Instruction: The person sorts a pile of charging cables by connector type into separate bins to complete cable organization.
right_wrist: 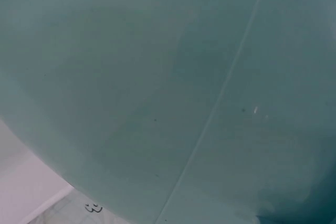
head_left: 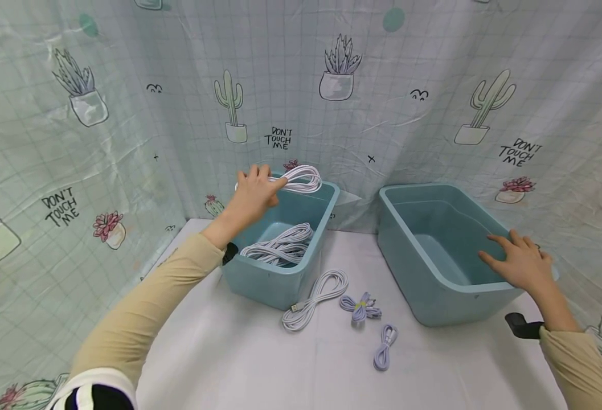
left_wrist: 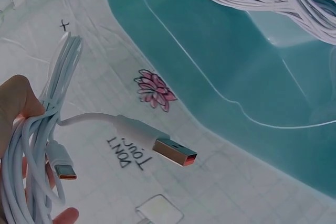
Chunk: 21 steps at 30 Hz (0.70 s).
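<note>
The left hand [head_left: 253,196] is curled round a long, white, looped cable [head_left: 304,180], pinching it above the left pale teal, rectangular plastic bin [head_left: 259,285]; in the left wrist view, the cable's flat metal USB plug [left_wrist: 176,152] sticks out to one side, while a smaller oval metal plug [left_wrist: 66,171] lies against the loops. Inside that bin is a heap of white coiled cables [head_left: 280,246]. The right hand [head_left: 523,265] holds nothing, its fingers spread apart at the near right corner of the right pale teal, rectangular plastic bin [head_left: 465,304]. On the white-covered counter [head_left: 259,364], between and in front of the bins, lie a white looped cable with a USB plug [head_left: 315,302], just beside the left bin, a lilac cable bundle with a yellow-green tie [head_left: 361,308], and a small lilac coiled cable [head_left: 384,348] nearer the person.
</note>
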### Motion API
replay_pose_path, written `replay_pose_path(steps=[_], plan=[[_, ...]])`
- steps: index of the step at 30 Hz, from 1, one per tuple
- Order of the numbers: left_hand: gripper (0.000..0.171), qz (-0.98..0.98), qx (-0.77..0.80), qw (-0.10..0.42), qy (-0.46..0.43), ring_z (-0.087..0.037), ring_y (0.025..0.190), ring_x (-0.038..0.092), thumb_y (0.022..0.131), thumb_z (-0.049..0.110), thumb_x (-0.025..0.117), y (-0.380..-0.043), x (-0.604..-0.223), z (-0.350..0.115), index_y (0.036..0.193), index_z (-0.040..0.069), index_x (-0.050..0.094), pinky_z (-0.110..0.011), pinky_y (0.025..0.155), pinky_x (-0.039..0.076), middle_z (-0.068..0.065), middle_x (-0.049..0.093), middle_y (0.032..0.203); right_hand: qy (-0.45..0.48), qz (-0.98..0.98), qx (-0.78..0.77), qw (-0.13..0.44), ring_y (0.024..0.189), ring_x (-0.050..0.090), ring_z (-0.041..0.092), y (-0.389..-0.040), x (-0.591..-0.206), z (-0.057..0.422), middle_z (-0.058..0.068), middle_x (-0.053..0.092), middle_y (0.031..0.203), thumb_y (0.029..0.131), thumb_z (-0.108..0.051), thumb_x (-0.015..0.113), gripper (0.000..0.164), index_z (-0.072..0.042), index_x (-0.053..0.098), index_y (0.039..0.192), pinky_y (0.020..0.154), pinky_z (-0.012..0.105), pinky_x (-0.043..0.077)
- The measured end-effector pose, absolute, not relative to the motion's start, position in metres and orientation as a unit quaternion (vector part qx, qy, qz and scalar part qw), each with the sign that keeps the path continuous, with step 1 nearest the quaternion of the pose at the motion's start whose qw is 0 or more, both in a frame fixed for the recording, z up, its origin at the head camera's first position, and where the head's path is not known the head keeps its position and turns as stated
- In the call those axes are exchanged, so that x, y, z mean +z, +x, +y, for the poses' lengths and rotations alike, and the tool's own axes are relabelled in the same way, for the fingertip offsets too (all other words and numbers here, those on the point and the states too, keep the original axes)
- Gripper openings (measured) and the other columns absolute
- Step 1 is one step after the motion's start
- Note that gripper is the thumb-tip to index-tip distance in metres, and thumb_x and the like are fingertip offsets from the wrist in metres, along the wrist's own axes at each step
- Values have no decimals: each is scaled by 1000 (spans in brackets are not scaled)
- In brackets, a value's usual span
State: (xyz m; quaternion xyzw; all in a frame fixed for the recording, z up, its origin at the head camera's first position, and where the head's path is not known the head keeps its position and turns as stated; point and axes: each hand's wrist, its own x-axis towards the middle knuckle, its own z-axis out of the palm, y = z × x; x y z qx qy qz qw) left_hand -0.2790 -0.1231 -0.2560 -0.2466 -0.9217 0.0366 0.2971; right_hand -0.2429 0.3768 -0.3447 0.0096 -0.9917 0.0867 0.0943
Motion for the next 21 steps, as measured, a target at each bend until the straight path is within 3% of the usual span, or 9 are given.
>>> replay_pose_path(steps=[21], plan=[[19,-955,16,208,-212,-38,88,42,86,11,54,-310,-259,-121,104,13,54,-59,75,36,-23,49,99,12,-992,89,93,119,16,59,-243,-346,378,38,17,136,87,-54,40,68,-1,37,128,79,73,18]])
